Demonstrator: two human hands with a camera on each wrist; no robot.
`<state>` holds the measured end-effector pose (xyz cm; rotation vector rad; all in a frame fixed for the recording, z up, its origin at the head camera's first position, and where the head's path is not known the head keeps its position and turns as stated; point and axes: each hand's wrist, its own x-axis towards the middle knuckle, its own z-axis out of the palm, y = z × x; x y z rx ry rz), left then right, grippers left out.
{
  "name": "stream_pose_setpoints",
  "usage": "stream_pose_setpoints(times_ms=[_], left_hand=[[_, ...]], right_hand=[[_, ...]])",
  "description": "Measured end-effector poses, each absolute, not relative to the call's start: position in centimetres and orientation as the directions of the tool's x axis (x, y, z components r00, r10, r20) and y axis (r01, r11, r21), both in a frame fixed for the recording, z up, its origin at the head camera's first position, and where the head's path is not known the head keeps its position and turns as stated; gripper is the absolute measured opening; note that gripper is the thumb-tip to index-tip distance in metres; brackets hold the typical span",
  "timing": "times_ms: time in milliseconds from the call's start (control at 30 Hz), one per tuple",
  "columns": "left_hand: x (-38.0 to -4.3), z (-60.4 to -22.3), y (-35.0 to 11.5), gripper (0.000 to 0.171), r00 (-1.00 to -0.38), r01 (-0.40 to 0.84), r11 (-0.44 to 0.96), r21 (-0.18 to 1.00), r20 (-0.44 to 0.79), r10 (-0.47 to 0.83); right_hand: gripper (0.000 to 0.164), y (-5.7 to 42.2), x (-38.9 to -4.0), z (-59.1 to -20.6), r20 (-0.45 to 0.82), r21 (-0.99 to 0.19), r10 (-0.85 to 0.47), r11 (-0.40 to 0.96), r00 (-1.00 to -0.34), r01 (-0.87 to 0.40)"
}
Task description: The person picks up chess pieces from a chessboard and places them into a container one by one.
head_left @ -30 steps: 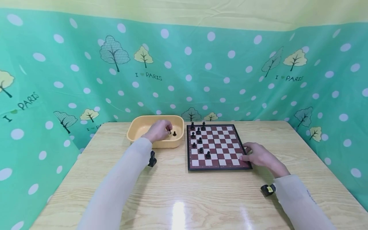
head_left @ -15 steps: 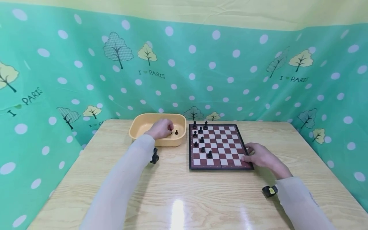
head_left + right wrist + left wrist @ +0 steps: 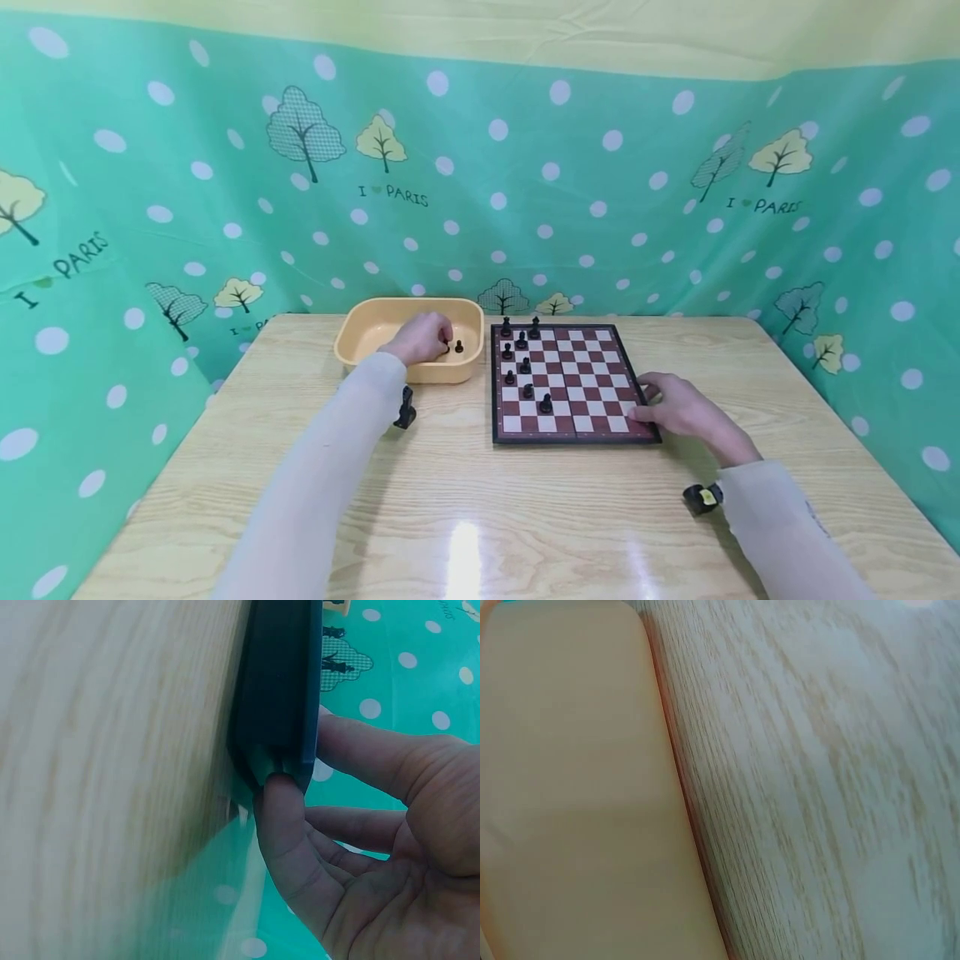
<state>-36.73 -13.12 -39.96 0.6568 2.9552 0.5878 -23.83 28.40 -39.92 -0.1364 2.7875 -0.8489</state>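
My left hand [image 3: 422, 337] reaches into a yellow plastic bin [image 3: 360, 333], its curled fingers on a small black chess piece [image 3: 447, 346], mostly hidden by them. Just right of it in the bin stands another black piece [image 3: 459, 347]. The left wrist view shows only the bin's outer wall [image 3: 577, 780] and the tabletop. My right hand [image 3: 681, 407] grips the near right corner of a chessboard [image 3: 600, 392], thumb on top. From the right wrist view, the fingers [image 3: 285, 832] hold the dark board edge [image 3: 274, 675] from both sides. Several black pieces [image 3: 525, 367] stand on the board's left half.
The bin and board stand side by side toward the back of the wooden table [image 3: 465, 483]. A green dotted curtain [image 3: 525, 183] hangs right behind the table's far edge and along both sides.
My left hand's fingers have come down and closed on the chess piece in the bin. My right hand keeps its grip on the board. The head view has shifted slightly.
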Motion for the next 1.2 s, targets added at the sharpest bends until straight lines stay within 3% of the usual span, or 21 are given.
stream_pose_setpoints(times_ms=[600,1200], left_hand=[[-36.1,-39.1,-13.5,0.024,-0.917,0.362,0.854,0.375,-0.024,0.399],[-33.7,-37.5,-13.6,0.023,-0.906,0.416,0.839,0.351,0.077,0.417]], right_hand=[[0.066,28.4,-23.8,-39.8,-0.19,-0.545,-0.155,0.838,-0.969,-0.028],[0.068,28.5,-23.7,-39.7,-0.187,-0.554,-0.171,0.832,-0.967,-0.04]])
